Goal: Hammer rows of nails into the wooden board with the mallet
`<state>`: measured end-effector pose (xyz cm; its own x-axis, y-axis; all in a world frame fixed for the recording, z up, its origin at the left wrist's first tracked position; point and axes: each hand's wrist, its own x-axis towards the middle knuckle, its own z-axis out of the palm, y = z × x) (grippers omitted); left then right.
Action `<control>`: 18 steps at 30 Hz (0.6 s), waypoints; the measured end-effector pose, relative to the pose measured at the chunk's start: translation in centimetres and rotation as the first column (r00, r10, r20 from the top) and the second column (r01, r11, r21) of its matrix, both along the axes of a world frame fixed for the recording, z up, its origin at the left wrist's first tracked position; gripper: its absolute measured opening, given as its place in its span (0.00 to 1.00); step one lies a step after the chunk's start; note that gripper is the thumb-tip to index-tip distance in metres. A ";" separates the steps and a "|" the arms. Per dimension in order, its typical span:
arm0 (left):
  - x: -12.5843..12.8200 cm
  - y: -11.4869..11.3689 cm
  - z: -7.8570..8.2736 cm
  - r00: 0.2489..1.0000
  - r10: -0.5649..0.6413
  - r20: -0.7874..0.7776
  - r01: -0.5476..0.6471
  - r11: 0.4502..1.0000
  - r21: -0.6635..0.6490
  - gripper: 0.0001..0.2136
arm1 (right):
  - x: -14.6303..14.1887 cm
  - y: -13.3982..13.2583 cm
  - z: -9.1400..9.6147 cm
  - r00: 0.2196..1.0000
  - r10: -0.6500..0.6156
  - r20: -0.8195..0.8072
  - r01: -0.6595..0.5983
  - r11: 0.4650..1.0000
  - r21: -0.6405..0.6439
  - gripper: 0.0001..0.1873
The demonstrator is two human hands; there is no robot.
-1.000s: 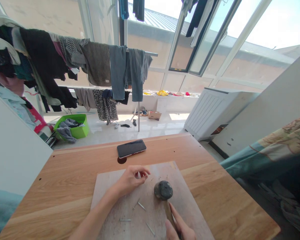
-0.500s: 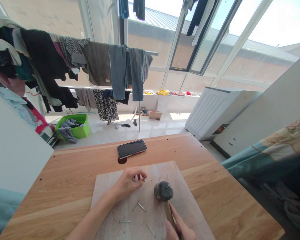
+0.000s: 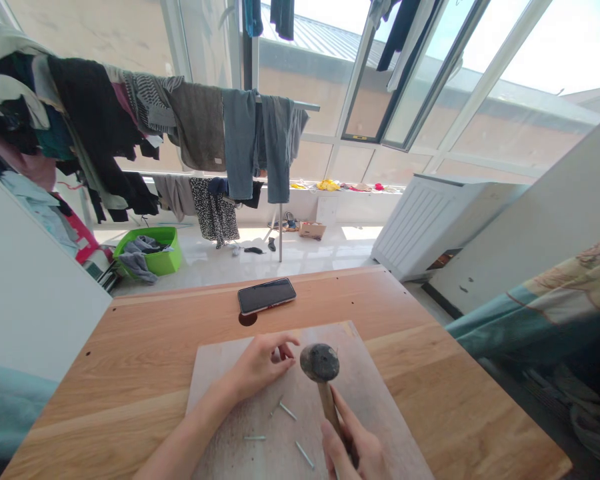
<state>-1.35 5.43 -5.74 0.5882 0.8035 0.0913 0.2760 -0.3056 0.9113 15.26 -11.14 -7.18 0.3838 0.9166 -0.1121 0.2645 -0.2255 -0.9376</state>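
Observation:
My left hand [image 3: 263, 363] rests on a grey board [image 3: 375, 407] lying on the wooden table [image 3: 145, 360]; its fingers are pinched together on a small nail that I can barely see. My right hand [image 3: 353, 448] grips the wooden handle of a hammer [image 3: 322, 373]. The dark, round hammer head hovers just right of my left fingertips. Several loose nails [image 3: 286, 410] lie on the board between my two arms.
A black phone [image 3: 267, 295] lies on the table beyond the board, near a dark knot in the wood. Past the table stand a rack of hanging clothes [image 3: 200, 133], a green laundry basket [image 3: 153, 250] and a white radiator cover [image 3: 425, 220]. Patterned fabric [image 3: 545, 300] hangs at the right.
The hammer head has risen off the board and swung left toward my left fingertips. My right hand has come further into view. My left hand stays pinched in place.

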 end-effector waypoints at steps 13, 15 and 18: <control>0.2 0.1 -0.5 0.999 -0.030 0.035 0.030 0.999 0.019 0.18 | -1.5 1.4 0.8 0.993 0.058 0.106 -0.065 0.996 0.063 0.44; 0.2 0.1 -0.1 0.998 -0.049 0.042 0.049 0.999 0.007 0.18 | -1.3 1.1 0.3 0.997 0.048 0.062 -0.051 0.998 0.045 0.45; -0.4 -0.1 1.2 0.998 -0.047 -0.031 0.048 0.998 0.046 0.19 | -0.6 0.3 -0.8 0.999 0.013 0.039 -0.013 1.000 0.008 0.49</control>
<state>-1.77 5.34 -4.51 0.6286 0.7700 0.1099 0.2875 -0.3613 0.8870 14.62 -10.87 -7.94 0.3756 0.9224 -0.0900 0.3039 -0.2144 -0.9283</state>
